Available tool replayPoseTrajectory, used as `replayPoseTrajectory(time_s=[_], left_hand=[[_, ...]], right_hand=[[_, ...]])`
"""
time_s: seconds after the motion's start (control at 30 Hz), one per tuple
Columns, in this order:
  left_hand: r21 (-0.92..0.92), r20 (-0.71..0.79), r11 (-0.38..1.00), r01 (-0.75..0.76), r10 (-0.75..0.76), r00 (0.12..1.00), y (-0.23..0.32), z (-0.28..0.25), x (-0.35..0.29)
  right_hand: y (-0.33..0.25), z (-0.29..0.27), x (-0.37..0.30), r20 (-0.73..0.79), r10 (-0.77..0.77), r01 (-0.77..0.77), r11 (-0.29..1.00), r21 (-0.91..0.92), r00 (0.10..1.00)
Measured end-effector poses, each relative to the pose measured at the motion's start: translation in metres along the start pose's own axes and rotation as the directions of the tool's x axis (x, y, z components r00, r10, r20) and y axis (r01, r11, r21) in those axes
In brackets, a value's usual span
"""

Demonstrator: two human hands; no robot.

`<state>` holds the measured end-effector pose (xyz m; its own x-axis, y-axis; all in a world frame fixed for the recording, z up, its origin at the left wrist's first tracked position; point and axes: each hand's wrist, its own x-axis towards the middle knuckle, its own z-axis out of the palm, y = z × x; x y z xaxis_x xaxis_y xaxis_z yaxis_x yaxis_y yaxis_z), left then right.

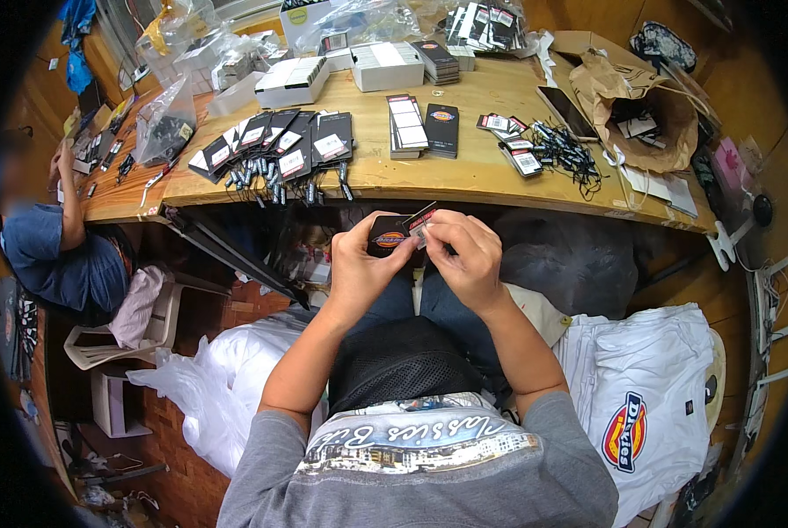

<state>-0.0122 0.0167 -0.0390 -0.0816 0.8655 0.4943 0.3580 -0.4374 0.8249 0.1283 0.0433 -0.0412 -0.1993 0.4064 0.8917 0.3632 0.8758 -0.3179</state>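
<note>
Above my lap, in front of the table edge, both hands are raised close together. My left hand (357, 268) is closed on a black hang tag (383, 231) with an orange-and-blue oval logo. My right hand (470, 260) pinches a smaller tag (422, 216) with a red stripe and a pale label, held against the larger tag's right side. Straight ahead on the table are a stack of white-labelled tags (405, 128) and another black logo tag (442, 119). Fanned-out black tags (328, 145) with looped strings lie to the left, small tags (524, 158) to the right.
A pile of black strings (565, 158), a phone (567, 113) and an open brown paper bag (667, 145) occupy the right. White boxes of cards (385, 66) line the back. Folded white shirts (653, 387) lie beside me. A person (64, 251) sits far left.
</note>
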Motion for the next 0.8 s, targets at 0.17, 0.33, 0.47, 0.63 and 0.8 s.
replayPoseTrajectory(time_s=[0.17,0.33,0.47,0.63,0.8], left_hand=[[0.017,0.054,0.997,0.073,-0.074,0.996,-0.001,-0.004,0.002],[0.096,-0.023,0.992,-0.082,0.085,0.996,0.002,-0.001,0.001],[0.178,0.035,0.969,-0.174,0.17,0.985,-0.005,-0.003,0.0],[0.361,0.219,0.87,-0.334,0.269,0.938,0.007,-0.016,0.007],[0.171,0.246,0.967,-0.191,0.146,0.958,0.0,-0.016,0.006]], right_hand=[[0.001,0.0,0.002,-0.005,0.085,-0.084,0.995,0.061,0.996],[-0.002,-0.001,0.001,0.026,0.219,-0.22,0.968,0.118,0.975],[-0.007,-0.007,0.007,0.113,0.244,-0.258,0.958,0.13,0.963],[0.0,-0.001,0.002,0.066,0.192,-0.199,0.972,0.126,0.979],[0.007,0.003,-0.003,0.015,0.066,-0.065,0.997,-0.039,0.998]])
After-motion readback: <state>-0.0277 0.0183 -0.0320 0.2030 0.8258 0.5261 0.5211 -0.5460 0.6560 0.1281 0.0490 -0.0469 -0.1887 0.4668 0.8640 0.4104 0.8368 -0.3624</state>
